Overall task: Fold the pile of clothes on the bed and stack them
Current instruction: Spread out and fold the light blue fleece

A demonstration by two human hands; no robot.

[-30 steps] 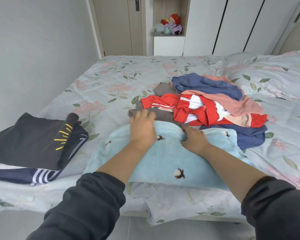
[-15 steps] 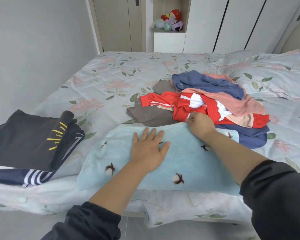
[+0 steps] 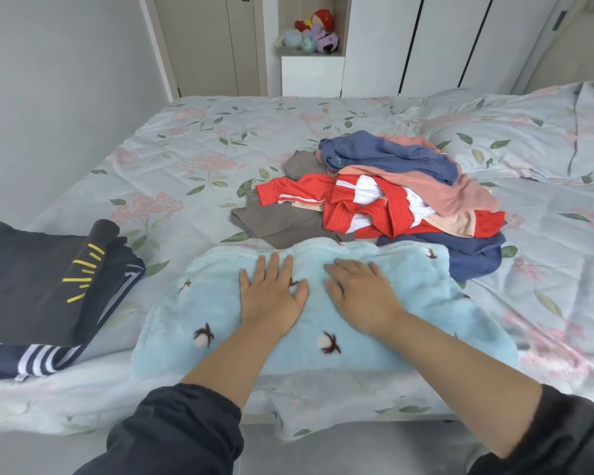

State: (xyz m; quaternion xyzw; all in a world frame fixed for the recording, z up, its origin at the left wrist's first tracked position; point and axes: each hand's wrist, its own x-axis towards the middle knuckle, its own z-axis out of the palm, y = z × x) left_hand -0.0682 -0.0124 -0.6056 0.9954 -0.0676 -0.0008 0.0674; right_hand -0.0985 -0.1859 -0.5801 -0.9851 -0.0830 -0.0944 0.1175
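Note:
A fluffy light-blue garment [image 3: 426, 303] with small dark motifs lies folded flat at the bed's near edge. My left hand [image 3: 271, 293] presses flat on its middle, fingers spread. My right hand [image 3: 360, 293] lies flat beside it, fingers straight and pointing left. Behind the blue garment sits the unfolded pile [image 3: 391, 197]: a red and white top, a pink piece, blue pieces and a grey piece. On the left is a stack of folded dark clothes [image 3: 38, 279] with yellow marks and white stripes.
The floral bedspread [image 3: 186, 159] covers the bed, with open space at the far left and middle. A pillow [image 3: 528, 132] lies at the far right. Wardrobe doors and a shelf with plush toys [image 3: 314, 32] stand behind the bed. A wall runs along the left.
My right hand left the far edge of the blue garment by the pile and now lies flat on it next to my left hand, which stayed pressed on the middle.

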